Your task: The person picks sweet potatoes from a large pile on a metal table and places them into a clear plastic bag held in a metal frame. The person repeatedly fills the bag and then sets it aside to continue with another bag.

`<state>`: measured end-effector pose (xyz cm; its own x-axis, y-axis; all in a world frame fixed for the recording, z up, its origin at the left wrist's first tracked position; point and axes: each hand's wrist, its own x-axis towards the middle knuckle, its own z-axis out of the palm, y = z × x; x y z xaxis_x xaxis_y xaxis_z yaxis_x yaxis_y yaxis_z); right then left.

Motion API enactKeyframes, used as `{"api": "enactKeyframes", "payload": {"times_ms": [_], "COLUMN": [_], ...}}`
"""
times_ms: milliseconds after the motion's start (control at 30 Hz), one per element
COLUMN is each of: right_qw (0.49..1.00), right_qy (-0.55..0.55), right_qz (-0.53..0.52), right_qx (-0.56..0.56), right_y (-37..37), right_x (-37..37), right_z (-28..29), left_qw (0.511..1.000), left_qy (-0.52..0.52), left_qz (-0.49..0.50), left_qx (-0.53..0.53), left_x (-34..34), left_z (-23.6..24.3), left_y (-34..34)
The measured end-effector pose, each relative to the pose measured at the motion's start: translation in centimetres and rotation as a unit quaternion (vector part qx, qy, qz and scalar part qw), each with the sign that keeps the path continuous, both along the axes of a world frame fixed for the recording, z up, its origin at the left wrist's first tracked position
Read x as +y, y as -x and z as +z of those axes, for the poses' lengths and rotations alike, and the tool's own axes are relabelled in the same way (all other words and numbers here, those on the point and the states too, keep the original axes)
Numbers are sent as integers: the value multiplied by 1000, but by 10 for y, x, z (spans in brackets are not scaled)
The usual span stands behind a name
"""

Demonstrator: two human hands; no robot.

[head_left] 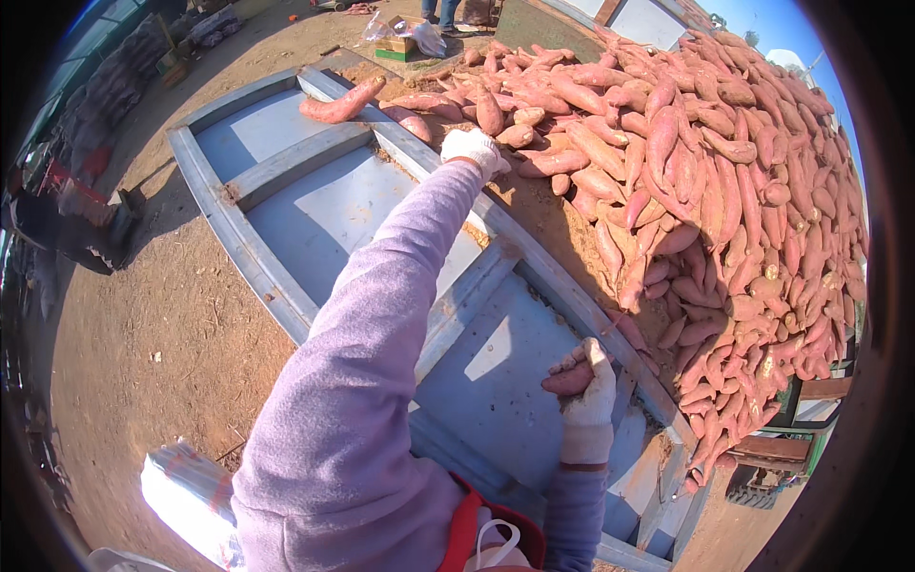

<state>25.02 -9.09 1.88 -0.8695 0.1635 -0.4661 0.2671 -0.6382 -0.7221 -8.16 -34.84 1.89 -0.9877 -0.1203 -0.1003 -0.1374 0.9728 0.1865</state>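
My left hand (474, 151), in a white work glove, is stretched far out over the metal edge at the near side of a sweet potato heap (686, 181). Its fingers point down and away, so whether they grip anything is hidden. Close by lie sweet potatoes on bare soil. My right hand (593, 391), in a matching glove with soiled fingers, is closed around a small reddish sweet potato (569, 379) above the grey metal panel (500, 381). One large sweet potato (343, 101) rests across the panel's frame at the far left.
The panel's raised ribs (467, 296) run between me and the heap. A white wrapped bundle (195, 500) lies on the dirt ground at lower left. Beyond stand a green and yellow box (394, 48) and a person's legs (440, 11). Green machinery (810, 448) shows at right.
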Motion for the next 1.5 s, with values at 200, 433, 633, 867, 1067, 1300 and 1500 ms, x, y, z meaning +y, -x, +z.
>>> {"api": "enactKeyframes", "payload": {"times_ms": [200,433,633,867,1067,1300,1500], "right_qw": [999,999,997,986,976,933,872], "right_qy": [0,0,12,24,43,106,-3], "right_qz": [-13,-49,-20,-125,-149,-170,-408], "right_qx": [43,12,80,108,150,298,270], "right_y": [-2,-13,-30,-90,-142,-266,-387], "right_x": [6,17,21,63,82,72,57], "right_z": [1,1,9,29,41,35,8], "left_qw": [998,982,994,807,433,424,568], "left_qy": [36,-12,83,-497,-698,-478,-125], "left_qz": [-42,-138,-15,-178,-218,-423,-687], "left_qx": [-41,-126,-69,-263,-527,-642,-435], "left_x": [83,96,135,108,163,259,329], "left_z": [17,19,-4,28,57,72,86], "left_y": [-32,-60,-67,-82,-189,-382,-548]}}
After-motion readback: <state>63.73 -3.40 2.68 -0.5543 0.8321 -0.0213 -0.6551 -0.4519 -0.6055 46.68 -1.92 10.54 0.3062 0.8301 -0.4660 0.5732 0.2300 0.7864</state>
